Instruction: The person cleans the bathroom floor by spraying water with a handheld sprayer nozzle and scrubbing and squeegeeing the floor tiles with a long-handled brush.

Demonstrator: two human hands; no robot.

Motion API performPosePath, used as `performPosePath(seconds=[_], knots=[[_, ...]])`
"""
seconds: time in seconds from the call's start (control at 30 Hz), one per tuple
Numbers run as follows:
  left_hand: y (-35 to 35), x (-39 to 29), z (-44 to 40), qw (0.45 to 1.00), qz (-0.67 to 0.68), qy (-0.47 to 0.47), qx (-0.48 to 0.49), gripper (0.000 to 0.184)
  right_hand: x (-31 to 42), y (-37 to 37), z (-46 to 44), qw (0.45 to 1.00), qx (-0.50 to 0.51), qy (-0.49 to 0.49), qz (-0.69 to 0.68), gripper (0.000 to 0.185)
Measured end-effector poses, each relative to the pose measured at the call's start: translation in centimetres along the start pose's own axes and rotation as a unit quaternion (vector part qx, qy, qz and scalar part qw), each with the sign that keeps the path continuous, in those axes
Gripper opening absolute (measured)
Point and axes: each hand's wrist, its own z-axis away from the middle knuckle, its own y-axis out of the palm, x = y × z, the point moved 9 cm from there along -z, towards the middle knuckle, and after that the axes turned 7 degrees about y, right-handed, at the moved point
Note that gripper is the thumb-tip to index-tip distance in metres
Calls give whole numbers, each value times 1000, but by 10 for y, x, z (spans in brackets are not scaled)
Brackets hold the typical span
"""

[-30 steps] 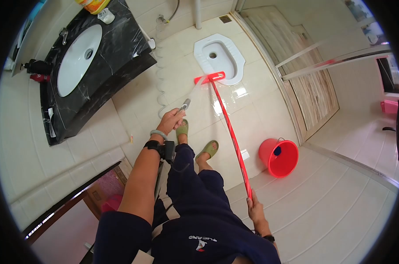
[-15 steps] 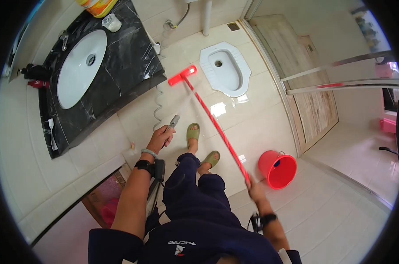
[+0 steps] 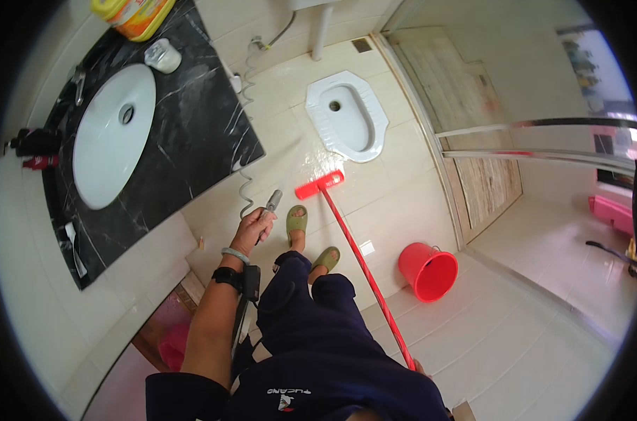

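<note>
My left hand (image 3: 251, 230) is closed around a grey handheld sprayer (image 3: 273, 201), its nozzle facing the floor ahead. A coiled hose (image 3: 245, 193) hangs beside it along the vanity. A faint jet of water reaches the tiles in front of the squat toilet (image 3: 339, 116). Red all over, a long-handled floor brush (image 3: 364, 263) has its head on the wet floor just beyond my feet. Only a bit of my right hand (image 3: 420, 367) shows, at the handle's lower end by my side; my shirt hides the rest.
A black marble vanity (image 3: 185, 133) with a white basin (image 3: 115, 137) stands at the left. To the right sits a red bucket (image 3: 428, 272), near the glass shower partition's rail (image 3: 543, 156). Green slippers (image 3: 297, 219) are on my feet. Shiny water lies on the tiles.
The brush head has been drawn back from beside the vanity toward my feet. My right hand has moved down and back, mostly out of sight. The left keeps hold of the sprayer.
</note>
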Motion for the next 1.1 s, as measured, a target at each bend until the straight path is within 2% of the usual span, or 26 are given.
performPosePath(seconds=[0.07,0.13,0.17,0.27,0.3,0.33,0.47,0.53,0.57,0.63,0.73,0.77,0.83,0.87,0.9,0.97,1.03,1.1], knots=[[19,-17,-12,999,-31,12,35,26,-8,-10,36,999,-8,32,-31,42],[36,-26,-29,993,-80,-13,82,27,-47,17,59,988,81,117,-67,35],[47,-28,-38,984,-127,-40,116,27,-56,25,67,987,74,120,-77,35],[79,-55,-61,958,-229,-29,173,33,-84,62,82,981,45,117,-147,28],[88,-55,-69,937,-278,-34,208,36,-85,73,84,978,12,60,-201,28],[93,-53,-81,928,-303,-26,218,41,-75,72,88,968,-20,2,-252,27],[120,-57,-104,907,-343,-10,244,35,-49,67,110,939,-35,56,-336,32],[131,-58,-113,867,-425,14,260,48,-87,79,108,962,-41,151,-222,37],[137,-60,-115,864,-428,17,264,48,-99,78,102,961,-41,152,-228,37],[146,-77,-118,843,-486,58,223,50,-133,75,87,940,-7,170,-296,37],[165,-93,-121,836,-491,78,231,50,-166,71,59,901,43,181,-391,39],[171,-98,-127,835,-495,86,225,50,-171,63,50,902,40,172,-395,39],[197,-107,-135,745,-570,185,292,46,-149,-11,43,973,-88,136,-167,35],[211,-119,-135,727,-562,236,316,40,-161,-16,29,962,-88,146,-211,32],[215,-130,-144,721,-577,241,300,40,-171,-20,15,950,-84,155,-256,29],[228,-146,-158,702,-610,230,287,29,-107,-83,26,940,18,231,-250,35],[240,-184,-162,686,-635,261,240,25,-123,-98,-1,950,-4,191,-247,41],[240,-225,-168,670,-660,286,184,22,-124,-130,-31,975,-93,88,-184,40]])
